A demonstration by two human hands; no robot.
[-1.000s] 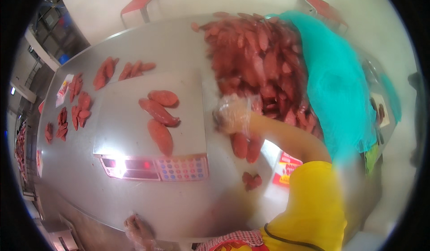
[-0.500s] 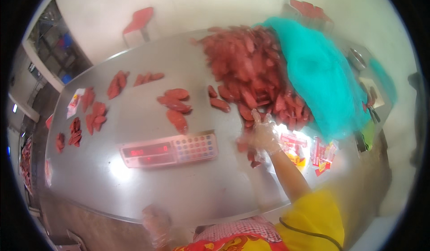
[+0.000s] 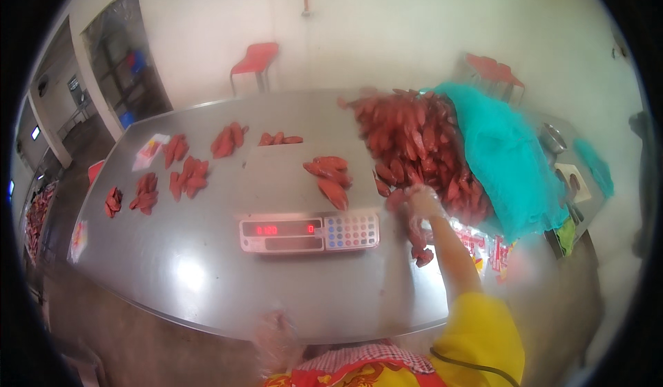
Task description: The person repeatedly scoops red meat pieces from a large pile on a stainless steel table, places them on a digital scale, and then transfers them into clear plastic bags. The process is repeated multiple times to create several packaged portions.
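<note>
Dark red sausages lie in a large heap [image 3: 421, 138] at the right of the metal table [image 3: 179, 228]. My right hand [image 3: 423, 206], in a clear plastic glove, is at the heap's near edge, its fingers curled over a red sausage [image 3: 396, 200]. Just below that hand lie a few more sausages [image 3: 420, 254]. Left of it is a scale with a lit red display [image 3: 311, 234], and a small group of sausages [image 3: 330, 180] rests on its plate. My left hand [image 3: 276, 332], also gloved, is low by the table's near edge; blur hides its fingers.
Several small sausage groups [image 3: 186, 178] lie on the table's left side. A teal mesh cloth [image 3: 501, 159] borders the heap. Printed packets [image 3: 476, 245] lie right of my forearm. A metal bowl [image 3: 552, 138] stands far right; a red stool [image 3: 255, 59] is by the wall.
My view has shifted, so the table sits lower and further right. My right hand's fingers, spread at the heap before, now curl over a sausage. My left hand stays near the edge.
</note>
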